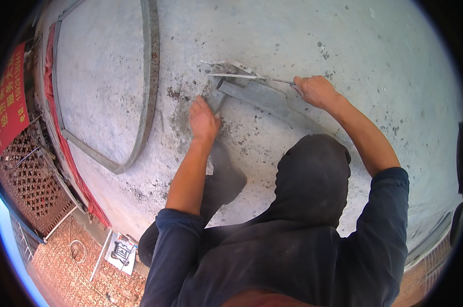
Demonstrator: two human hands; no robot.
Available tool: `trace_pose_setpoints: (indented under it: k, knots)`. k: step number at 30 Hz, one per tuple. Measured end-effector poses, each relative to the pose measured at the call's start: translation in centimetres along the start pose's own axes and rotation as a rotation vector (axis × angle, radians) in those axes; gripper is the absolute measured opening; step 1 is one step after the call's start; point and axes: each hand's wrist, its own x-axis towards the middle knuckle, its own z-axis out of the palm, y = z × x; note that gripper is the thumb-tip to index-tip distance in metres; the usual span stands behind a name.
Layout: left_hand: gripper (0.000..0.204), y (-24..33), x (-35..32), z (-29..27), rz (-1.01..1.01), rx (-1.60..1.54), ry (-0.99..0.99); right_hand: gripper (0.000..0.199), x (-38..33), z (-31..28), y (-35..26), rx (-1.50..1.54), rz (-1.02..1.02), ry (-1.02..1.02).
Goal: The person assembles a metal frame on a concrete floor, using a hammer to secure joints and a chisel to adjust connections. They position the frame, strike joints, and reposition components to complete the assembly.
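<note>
My right hand (317,92) is closed around the handle end of a tool (280,80) with a thin metal shaft. Its light-coloured, forked-looking head (236,70) points left, low over the grey surface; the exact kind of tool is unclear. Just below that head lies a grey metal bar (257,98), slanting down to the right toward my knee. My left hand (204,120) is low at the surface, left of the bar's end. Its fingers close by a thin grey strip (221,104) that runs up to the bar; the palm hides part of the grip.
The mottled concrete surface (395,66) spreads around me. A bent metal frame (150,77) lies at the left. Beyond it are red cloth (70,148), a red banner (11,100), a perforated brick wall (37,179) and, lower down, a white sign board (122,252). My knee (313,174) juts forward.
</note>
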Motion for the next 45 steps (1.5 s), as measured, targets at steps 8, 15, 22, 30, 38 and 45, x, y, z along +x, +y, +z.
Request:
trace_pose_setpoints:
  k: [8,15,22,30,38,45]
  knots:
    - [0.095,0.4,-0.4,-0.4,0.009,0.065,0.054,0.036,-0.3,0.6,0.1,0.135,0.025,-0.004]
    - [0.098,0.3,-0.5,-0.5,0.004,0.067,0.055,0.037,1.1,-1.6,-1.8,0.136,-0.035,0.046]
    - [0.094,0.6,0.0,-0.3,-0.032,0.071,0.051,0.033,1.5,-3.9,-2.3,0.068,0.055,-0.025]
    - [0.068,0.4,-0.2,0.8,-0.121,0.004,0.071,0.028,-5.8,-17.0,-2.3,0.141,0.338,-0.285]
    - [0.067,-0.1,0.6,-1.0,-0.161,-0.137,-0.031,0.02,-0.3,-25.0,-7.3,-0.42,0.223,0.047]
    - [0.068,0.3,-0.7,-1.7,-0.122,-0.072,0.019,0.017,4.0,-26.6,-10.3,-0.448,0.242,-0.033]
